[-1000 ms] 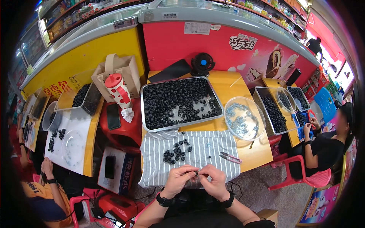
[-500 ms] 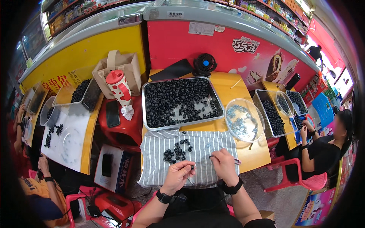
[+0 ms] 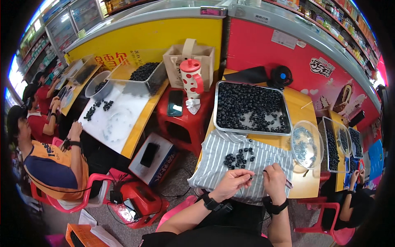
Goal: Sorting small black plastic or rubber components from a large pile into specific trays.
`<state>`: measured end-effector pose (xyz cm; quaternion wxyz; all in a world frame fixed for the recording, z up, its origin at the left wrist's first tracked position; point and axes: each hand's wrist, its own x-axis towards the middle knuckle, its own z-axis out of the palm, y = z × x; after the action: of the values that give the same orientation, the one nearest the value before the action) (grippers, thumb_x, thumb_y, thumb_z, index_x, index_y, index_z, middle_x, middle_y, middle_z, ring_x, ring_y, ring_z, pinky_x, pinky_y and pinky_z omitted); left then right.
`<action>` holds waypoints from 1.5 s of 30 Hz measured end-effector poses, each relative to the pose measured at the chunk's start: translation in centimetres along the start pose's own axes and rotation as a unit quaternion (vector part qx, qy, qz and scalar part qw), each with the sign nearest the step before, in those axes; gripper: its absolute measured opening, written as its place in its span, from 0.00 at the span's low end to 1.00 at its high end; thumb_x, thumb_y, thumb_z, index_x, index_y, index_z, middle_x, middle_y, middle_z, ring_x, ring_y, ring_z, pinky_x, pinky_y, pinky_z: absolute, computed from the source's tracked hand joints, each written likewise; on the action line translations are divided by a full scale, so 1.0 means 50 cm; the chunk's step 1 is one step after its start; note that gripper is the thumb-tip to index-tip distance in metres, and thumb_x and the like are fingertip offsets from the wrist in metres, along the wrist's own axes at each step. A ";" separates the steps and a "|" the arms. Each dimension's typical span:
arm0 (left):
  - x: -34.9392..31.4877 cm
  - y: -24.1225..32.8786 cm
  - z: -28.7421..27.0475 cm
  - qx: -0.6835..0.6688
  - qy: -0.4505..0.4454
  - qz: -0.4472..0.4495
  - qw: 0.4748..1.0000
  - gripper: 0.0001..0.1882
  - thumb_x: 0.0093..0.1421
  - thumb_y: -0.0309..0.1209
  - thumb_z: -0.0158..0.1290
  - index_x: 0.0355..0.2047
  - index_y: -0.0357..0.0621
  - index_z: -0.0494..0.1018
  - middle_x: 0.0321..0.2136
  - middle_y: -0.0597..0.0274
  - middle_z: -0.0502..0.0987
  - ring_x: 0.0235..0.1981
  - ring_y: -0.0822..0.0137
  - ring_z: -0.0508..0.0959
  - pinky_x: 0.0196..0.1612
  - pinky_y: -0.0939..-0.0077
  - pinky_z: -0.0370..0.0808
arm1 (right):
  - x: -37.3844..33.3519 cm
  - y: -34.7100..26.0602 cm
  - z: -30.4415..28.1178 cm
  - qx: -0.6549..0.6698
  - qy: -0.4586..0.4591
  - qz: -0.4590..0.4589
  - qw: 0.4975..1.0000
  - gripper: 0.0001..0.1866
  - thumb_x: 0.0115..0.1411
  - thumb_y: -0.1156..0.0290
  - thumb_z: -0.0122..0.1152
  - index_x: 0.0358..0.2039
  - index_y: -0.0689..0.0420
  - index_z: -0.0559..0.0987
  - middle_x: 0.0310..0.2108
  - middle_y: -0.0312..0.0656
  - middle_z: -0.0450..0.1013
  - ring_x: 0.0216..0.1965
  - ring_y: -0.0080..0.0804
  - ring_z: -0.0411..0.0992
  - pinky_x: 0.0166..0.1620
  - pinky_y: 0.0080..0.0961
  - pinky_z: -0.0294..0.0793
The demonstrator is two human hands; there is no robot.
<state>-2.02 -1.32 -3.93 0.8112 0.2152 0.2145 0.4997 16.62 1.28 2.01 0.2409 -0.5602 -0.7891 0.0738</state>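
Note:
My left hand [image 3: 234,183] is closed over the striped cloth, with a small black ring-shaped piece [image 3: 251,177] pinched between thumb and fingertips. Just right of it, my right hand [image 3: 275,179] is closed too. A slim tool with a pinkish end [image 3: 289,184] sticks out at its outer side, and a dark tip shows at its fingertips; the middle is hidden by the fingers. Loose black ring pieces [image 3: 238,158] lie on the grey-and-white striped cloth [image 3: 210,166], beyond my left hand. Both wrists wear black bands.
Behind the cloth stands a metal tray [image 3: 255,132] of black pieces. A round clear tray [image 3: 320,142] holds small bluish bits at the right. A red stool [image 3: 164,117] with a phone and spotted tumbler [image 3: 190,80] stands left. Other people sit at tables on both sides.
My view has turned to the left, so everything sits further right in the picture. Both hands keep about the same pinch over the cloth.

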 end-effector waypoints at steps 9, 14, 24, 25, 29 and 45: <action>0.005 -0.002 0.003 -0.020 0.002 0.003 1.000 0.10 0.63 0.26 0.52 0.44 0.35 0.73 0.32 0.59 0.79 0.30 0.71 0.79 0.33 0.81 0.77 | -0.061 -0.061 -0.028 0.548 -0.034 0.197 0.812 0.05 0.52 0.84 0.64 0.30 0.64 0.77 0.27 0.33 0.75 0.29 0.17 0.72 0.34 0.15 0.72; -0.004 0.010 -0.001 -0.046 -0.002 0.005 0.999 0.09 0.64 0.25 0.52 0.43 0.35 0.73 0.31 0.59 0.79 0.29 0.71 0.79 0.34 0.81 0.77 | -0.066 -0.095 -0.008 0.582 -0.022 0.208 0.786 0.05 0.55 0.84 0.62 0.33 0.64 0.79 0.32 0.37 0.76 0.33 0.20 0.75 0.37 0.15 0.72; -0.001 0.001 -0.001 -0.034 -0.001 0.026 0.999 0.07 0.62 0.22 0.53 0.41 0.35 0.75 0.29 0.63 0.78 0.29 0.73 0.78 0.34 0.81 0.78 | -0.065 -0.091 0.017 0.393 0.055 0.091 0.913 0.06 0.50 0.84 0.65 0.30 0.65 0.79 0.26 0.40 0.74 0.28 0.24 0.74 0.31 0.18 0.71; -0.002 0.002 0.002 -0.030 0.005 0.028 0.999 0.07 0.62 0.22 0.53 0.40 0.34 0.75 0.29 0.63 0.78 0.29 0.73 0.78 0.34 0.81 0.78 | -0.065 -0.091 0.021 0.381 0.063 0.079 0.919 0.06 0.49 0.84 0.65 0.29 0.65 0.78 0.25 0.41 0.74 0.27 0.25 0.74 0.30 0.19 0.71; -0.002 0.001 0.003 -0.016 0.014 0.029 0.999 0.07 0.61 0.22 0.54 0.40 0.34 0.75 0.32 0.62 0.77 0.29 0.73 0.78 0.34 0.80 0.79 | -0.063 -0.085 0.026 0.337 0.087 0.028 0.937 0.07 0.48 0.84 0.66 0.28 0.64 0.78 0.24 0.43 0.74 0.25 0.30 0.73 0.28 0.22 0.71; -0.003 0.014 0.005 -0.013 -0.030 0.010 0.999 0.10 0.61 0.22 0.54 0.43 0.32 0.76 0.39 0.58 0.76 0.33 0.71 0.79 0.36 0.82 0.79 | -0.048 -0.090 0.004 0.455 0.027 0.111 0.883 0.10 0.49 0.81 0.68 0.32 0.62 0.79 0.22 0.38 0.72 0.25 0.19 0.70 0.27 0.19 0.69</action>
<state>-2.46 -1.17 -3.32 0.8146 0.2219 0.1817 0.5042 13.32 -2.54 2.88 0.4805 -0.4749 -0.5942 0.4364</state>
